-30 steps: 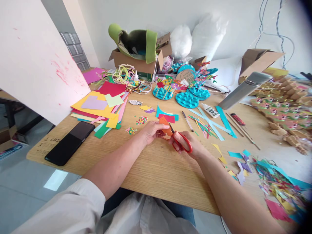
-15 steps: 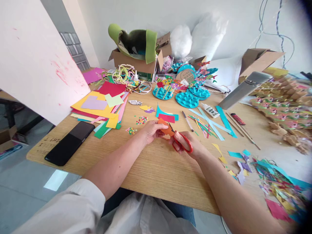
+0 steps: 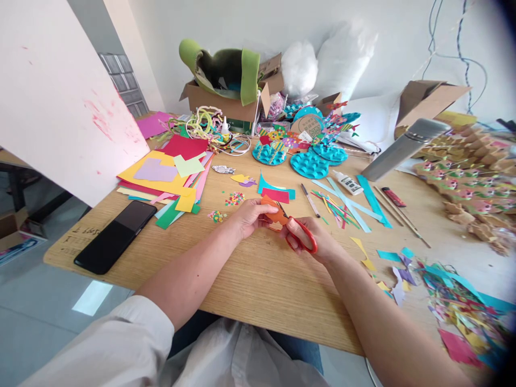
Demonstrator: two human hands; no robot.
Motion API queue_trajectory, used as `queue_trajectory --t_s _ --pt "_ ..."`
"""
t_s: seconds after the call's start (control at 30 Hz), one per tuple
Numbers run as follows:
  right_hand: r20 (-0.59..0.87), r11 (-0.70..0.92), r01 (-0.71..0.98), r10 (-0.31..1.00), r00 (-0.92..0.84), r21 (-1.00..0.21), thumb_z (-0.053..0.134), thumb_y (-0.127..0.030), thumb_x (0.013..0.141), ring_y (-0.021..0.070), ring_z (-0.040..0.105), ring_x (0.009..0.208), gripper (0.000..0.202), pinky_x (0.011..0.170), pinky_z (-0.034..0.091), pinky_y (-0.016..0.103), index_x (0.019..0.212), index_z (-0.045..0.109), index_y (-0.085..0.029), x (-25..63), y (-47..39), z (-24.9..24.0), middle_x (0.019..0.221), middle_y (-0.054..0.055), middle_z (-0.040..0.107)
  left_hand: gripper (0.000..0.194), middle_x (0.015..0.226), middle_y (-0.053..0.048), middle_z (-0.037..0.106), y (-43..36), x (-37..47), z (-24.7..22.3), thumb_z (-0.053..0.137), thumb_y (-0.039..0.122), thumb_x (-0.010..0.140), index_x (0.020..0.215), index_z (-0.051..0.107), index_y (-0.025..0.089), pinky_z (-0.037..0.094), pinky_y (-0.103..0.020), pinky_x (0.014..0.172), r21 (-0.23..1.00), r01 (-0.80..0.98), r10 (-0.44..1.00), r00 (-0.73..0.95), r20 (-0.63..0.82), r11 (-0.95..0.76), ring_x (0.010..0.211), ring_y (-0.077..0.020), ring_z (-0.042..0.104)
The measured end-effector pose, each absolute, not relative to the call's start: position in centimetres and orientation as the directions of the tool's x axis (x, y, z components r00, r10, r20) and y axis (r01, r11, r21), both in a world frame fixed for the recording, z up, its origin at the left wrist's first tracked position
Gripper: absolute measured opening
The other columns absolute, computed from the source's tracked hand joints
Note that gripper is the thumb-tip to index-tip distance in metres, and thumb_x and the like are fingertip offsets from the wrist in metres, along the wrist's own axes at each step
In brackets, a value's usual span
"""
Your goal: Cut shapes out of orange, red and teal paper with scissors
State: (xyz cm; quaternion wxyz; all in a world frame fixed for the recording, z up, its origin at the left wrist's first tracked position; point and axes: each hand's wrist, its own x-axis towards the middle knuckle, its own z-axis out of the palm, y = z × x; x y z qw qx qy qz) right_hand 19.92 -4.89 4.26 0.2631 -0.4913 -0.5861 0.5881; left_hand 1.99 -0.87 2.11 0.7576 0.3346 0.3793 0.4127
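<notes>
My left hand (image 3: 253, 216) pinches a small piece of orange paper (image 3: 277, 216) above the near middle of the table. In my right hand (image 3: 309, 236) are red-handled scissors (image 3: 311, 243), my fingers through the loops. Their dark blades lie against the orange paper, partly hidden by it and by my fingers. Just beyond the hands lie a red paper rectangle (image 3: 276, 195) and a blue paper offcut (image 3: 264, 183). Small piles of colourful paper dots (image 3: 234, 199) rest left of the paper, and a pen (image 3: 310, 200) lies to the right.
A black phone (image 3: 115, 236) and stacked coloured paper (image 3: 161, 174) occupy the left. Blue scalloped discs (image 3: 309, 164) stand at the back. Right are a glue bottle (image 3: 349, 183), a leaning grey flask (image 3: 403, 150), thin sticks (image 3: 403, 215) and a heap of paper scraps (image 3: 463, 301).
The scissor handles and my right thumb have shifted very slightly. My left hand keeps the orange paper in nearly the same place.
</notes>
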Motion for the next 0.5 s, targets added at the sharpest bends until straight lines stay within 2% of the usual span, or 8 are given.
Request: queue_trajectory --t_s 0.5 --pt "-0.276 -0.165 0.29 0.875 -0.397 -0.943 0.065 -0.07 0.073 0.0087 0.042 0.035 0.056 0.041 0.029 0.023 0.066 0.063 -0.014 19.99 -4.87 4.31 0.042 -0.003 0.049 0.018 0.074 -0.006 0.069 -0.79 1.98 1.96 0.077 0.021 0.063 0.075 0.065 0.012 0.044 -0.023 0.054 0.83 -0.367 0.883 0.375 -0.281 0.42 0.058 -0.0115 0.061"
